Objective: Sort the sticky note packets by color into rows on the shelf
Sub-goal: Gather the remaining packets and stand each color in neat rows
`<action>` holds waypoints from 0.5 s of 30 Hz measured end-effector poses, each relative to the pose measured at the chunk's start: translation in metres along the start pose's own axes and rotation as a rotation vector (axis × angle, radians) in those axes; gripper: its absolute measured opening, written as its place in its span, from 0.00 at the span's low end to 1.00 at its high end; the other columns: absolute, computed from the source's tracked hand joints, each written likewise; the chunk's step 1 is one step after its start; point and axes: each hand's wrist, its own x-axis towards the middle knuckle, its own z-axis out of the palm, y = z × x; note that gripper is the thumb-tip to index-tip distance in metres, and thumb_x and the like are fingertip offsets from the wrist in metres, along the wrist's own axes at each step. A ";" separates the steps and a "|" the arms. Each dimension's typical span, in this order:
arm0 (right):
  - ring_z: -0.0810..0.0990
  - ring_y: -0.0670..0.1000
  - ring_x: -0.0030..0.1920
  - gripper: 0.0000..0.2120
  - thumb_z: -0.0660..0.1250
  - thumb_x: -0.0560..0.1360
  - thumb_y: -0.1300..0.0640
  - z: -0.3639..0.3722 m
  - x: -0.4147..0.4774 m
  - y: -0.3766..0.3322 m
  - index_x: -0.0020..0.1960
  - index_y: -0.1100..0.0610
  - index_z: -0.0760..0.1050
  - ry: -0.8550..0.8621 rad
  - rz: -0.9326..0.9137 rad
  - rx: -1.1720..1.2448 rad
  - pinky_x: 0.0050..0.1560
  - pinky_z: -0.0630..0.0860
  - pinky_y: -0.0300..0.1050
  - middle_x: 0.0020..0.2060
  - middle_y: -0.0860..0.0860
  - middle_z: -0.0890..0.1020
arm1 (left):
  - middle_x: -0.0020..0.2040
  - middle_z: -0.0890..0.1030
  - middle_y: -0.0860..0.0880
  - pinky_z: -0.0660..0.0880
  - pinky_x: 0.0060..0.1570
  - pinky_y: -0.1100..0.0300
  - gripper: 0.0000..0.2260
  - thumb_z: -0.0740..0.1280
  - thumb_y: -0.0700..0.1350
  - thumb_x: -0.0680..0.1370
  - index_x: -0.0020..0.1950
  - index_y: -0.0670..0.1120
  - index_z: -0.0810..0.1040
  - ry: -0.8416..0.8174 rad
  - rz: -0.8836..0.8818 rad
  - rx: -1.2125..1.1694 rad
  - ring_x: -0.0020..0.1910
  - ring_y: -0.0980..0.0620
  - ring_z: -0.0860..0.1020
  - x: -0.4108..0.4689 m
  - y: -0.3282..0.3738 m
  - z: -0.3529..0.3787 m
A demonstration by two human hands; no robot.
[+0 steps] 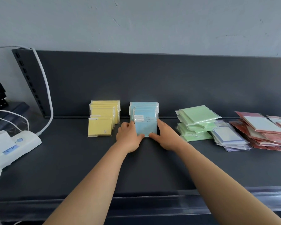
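Between both hands: blue packet row (144,120) on shelf (152,168) | left hand (129,137) flat against row's left side, thumb at front packet's lower edge | right hand (166,137) same on right side, squeezing row inward | left of left hand: yellow row (103,118) | right of right hand: green pile (195,123), then purple-edged pile (229,138), red pile (263,130).

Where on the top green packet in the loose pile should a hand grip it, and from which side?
Probably by its near-left edge, coming from the front. The top green packet lies flat but skewed on the green pile, and that edge overhangs the packets beneath, leaving room for a thumb above and fingers below. The lavender packets crowd the pile's right side.
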 end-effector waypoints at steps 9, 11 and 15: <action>0.68 0.51 0.64 0.25 0.70 0.73 0.50 0.001 0.003 0.008 0.64 0.55 0.65 0.031 0.037 0.056 0.61 0.68 0.46 0.61 0.51 0.72 | 0.73 0.60 0.45 0.64 0.68 0.49 0.34 0.67 0.57 0.76 0.75 0.45 0.57 0.023 -0.018 -0.034 0.72 0.44 0.60 -0.002 -0.004 -0.005; 0.70 0.52 0.61 0.23 0.71 0.71 0.49 -0.001 0.006 0.010 0.58 0.56 0.65 0.015 0.068 0.055 0.57 0.69 0.46 0.58 0.51 0.72 | 0.74 0.61 0.45 0.65 0.68 0.47 0.35 0.69 0.57 0.75 0.74 0.44 0.57 0.027 0.003 -0.079 0.72 0.45 0.61 0.001 -0.006 -0.005; 0.68 0.52 0.64 0.33 0.74 0.66 0.46 -0.005 0.012 0.008 0.63 0.55 0.62 -0.040 0.059 0.072 0.67 0.65 0.55 0.61 0.49 0.70 | 0.79 0.55 0.49 0.59 0.73 0.48 0.43 0.69 0.55 0.76 0.79 0.45 0.45 -0.082 -0.015 -0.339 0.76 0.46 0.57 0.005 -0.006 -0.014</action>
